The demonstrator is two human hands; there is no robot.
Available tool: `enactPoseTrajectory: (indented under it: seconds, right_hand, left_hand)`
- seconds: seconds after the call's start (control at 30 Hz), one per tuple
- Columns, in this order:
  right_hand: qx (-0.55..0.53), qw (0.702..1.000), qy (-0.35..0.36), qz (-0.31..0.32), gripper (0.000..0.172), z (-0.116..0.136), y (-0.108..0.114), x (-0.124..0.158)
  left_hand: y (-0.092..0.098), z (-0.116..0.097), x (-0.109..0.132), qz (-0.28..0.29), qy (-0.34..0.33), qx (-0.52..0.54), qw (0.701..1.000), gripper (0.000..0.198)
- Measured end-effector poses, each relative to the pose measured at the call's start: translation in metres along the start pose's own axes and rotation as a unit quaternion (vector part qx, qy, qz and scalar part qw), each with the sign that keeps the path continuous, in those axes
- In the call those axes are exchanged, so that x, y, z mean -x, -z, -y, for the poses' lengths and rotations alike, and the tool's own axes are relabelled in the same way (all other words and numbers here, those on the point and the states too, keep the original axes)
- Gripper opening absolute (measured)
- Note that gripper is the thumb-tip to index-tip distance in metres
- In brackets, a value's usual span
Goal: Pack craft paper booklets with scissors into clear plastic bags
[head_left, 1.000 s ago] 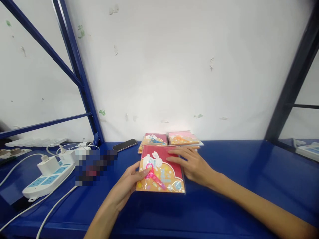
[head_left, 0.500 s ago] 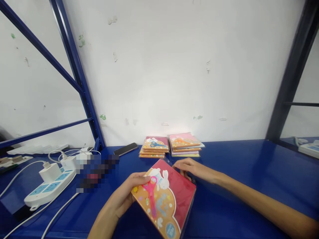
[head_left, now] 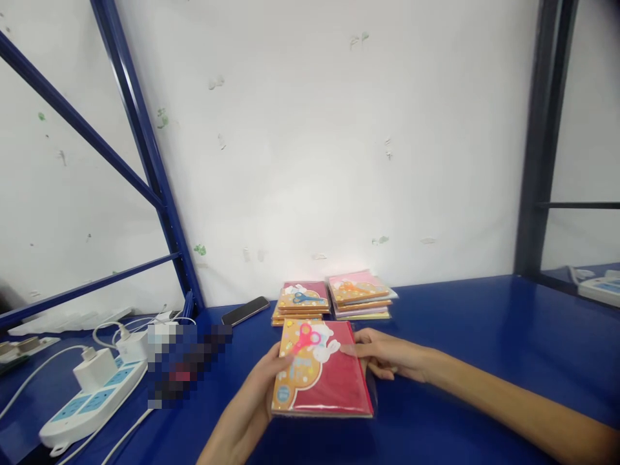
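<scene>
A scuffed white wall (head_left: 339, 142) rises behind a glossy blue metal tabletop (head_left: 460, 329). At the centre, both hands hold a flat red-and-orange plastic-sleeved packet (head_left: 334, 381) printed with a white rabbit and pink scissors. The left hand (head_left: 259, 394) grasps its left edge, and the right hand (head_left: 387, 355) pinches its right edge. Just beyond the packet lie two stacks of similar packets, one orange (head_left: 303, 303) and one pink (head_left: 358, 297). Farther left are a black smartphone (head_left: 239, 310) and a white power strip (head_left: 92, 400). The slick sleeve could slip from a loosened grip and knock those stacks.

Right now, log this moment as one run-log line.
left hand: holds red-and-orange plastic-wrapped rabbit-print pack | right hand: grips its right edge | behind: two stacks of similar packs
</scene>
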State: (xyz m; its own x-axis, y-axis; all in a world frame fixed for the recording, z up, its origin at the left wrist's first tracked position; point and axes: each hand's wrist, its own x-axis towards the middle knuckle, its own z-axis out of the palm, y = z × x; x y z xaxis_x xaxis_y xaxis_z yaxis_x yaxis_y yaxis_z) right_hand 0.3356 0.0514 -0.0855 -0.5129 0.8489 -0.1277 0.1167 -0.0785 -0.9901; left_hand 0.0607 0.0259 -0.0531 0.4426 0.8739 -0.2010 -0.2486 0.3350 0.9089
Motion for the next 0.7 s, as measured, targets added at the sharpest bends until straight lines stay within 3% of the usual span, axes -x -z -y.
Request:
enactPoseTrajectory:
  seconds: [0.27, 0.43, 0.6, 0.7]
  right_hand:
    - [-0.057, 0.997, 0.019, -0.053, 0.043, -0.003, -0.007, -0.003]
    - [-0.141, 0.987, 0.023, -0.07, 0.036, -0.005, -0.006, -0.005]
    - [-0.242, 0.965, -0.006, -0.105, 0.022, -0.007, -0.003, -0.005]
    - [-0.273, 0.955, 0.002, -0.116, 0.024, -0.009, -0.002, -0.005]
  left_hand:
    - [0.006, 0.01, -0.011, -0.006, 0.003, -0.013, 1.0, 0.068]
    - [0.007, -0.003, -0.004, -0.009, -0.006, -0.018, 1.0, 0.076]
    - [0.017, -0.021, 0.009, -0.06, -0.033, -0.037, 0.997, 0.091]
    - [0.027, -0.033, 0.017, -0.083, -0.043, -0.042, 0.995, 0.088]
